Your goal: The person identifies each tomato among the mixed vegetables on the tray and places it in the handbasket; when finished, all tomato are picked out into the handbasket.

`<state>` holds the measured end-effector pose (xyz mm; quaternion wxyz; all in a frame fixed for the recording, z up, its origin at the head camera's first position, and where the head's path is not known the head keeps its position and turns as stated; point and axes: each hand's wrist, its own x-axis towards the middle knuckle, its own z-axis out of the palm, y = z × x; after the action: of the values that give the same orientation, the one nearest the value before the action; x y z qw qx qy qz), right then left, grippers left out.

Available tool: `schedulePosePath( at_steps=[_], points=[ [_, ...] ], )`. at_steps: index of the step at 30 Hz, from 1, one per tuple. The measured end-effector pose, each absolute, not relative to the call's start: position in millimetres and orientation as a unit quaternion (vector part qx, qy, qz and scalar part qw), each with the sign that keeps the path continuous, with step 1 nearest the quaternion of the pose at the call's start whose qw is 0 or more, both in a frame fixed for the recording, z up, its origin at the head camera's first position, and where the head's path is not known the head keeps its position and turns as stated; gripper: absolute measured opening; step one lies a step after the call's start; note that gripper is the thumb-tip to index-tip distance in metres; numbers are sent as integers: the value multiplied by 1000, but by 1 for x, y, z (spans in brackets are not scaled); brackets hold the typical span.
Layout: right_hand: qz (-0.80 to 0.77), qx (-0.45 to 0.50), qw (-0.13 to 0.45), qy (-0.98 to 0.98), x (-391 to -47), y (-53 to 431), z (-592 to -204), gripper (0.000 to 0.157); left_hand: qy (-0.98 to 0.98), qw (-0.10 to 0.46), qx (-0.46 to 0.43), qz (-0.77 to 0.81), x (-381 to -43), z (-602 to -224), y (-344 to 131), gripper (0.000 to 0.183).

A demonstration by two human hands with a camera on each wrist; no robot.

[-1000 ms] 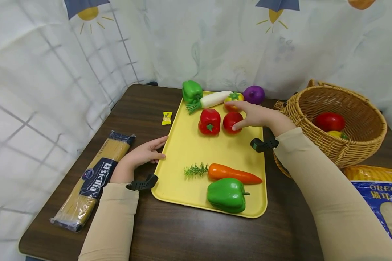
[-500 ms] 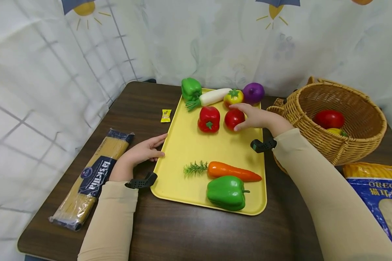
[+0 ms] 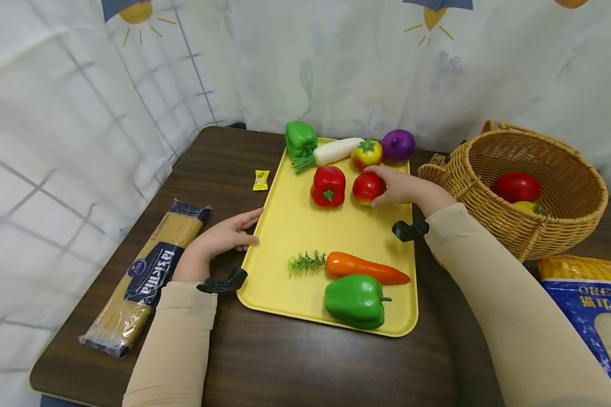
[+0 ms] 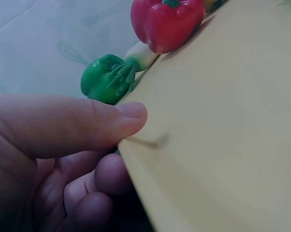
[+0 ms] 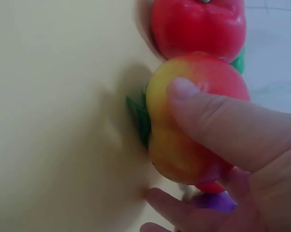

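My right hand (image 3: pixel 401 186) holds a red-and-yellow toy tomato (image 3: pixel 365 187) between thumb and fingers, over the far part of a yellow tray (image 3: pixel 295 226). In the right wrist view the thumb presses the side of the tomato (image 5: pixel 169 145), whose green leaves point toward the tray. With the thumb on top and fingers curled below, my left hand (image 3: pixel 223 236) grips the tray's left rim, as the left wrist view shows. A red bell pepper (image 3: pixel 328 185) stands just left of the tomato. Behind it are another tomato (image 3: pixel 368 157) with its leaves up and a white radish (image 3: pixel 336 150).
A green pepper (image 3: pixel 300 138) and a purple onion-like ball (image 3: pixel 398 145) sit at the tray's far corners. Nearer lie a carrot (image 3: pixel 361 267) and another green pepper (image 3: pixel 355 302). A wicker basket (image 3: pixel 529 232), pasta bags (image 3: pixel 590 294), spaghetti (image 3: pixel 147 277) and a yellow sachet (image 3: pixel 261 180) flank the tray.
The right hand has closed on the tomato and tipped it, so yellow now shows along its lower edge; it sits slightly farther right from the red pepper. The left hand stays on the rim.
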<state>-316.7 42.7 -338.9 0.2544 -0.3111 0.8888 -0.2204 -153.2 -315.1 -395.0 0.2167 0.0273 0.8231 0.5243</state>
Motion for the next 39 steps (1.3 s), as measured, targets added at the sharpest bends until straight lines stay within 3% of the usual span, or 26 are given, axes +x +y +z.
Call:
schedulePosePath(
  at_steps=[13,31,39],
  points=[
    [-220,-290,226,904,-314,41,-331,77,824,214,24,524,-154,-396,-315,72],
    [-361,-331,137,861,-272,54,-288,84,834,215,21,508,-152,-396,-316,72],
    [-434,-373,44,819,-247,65,-279,78,828,214,26,517,-154,-395,-315,72]
  ],
)
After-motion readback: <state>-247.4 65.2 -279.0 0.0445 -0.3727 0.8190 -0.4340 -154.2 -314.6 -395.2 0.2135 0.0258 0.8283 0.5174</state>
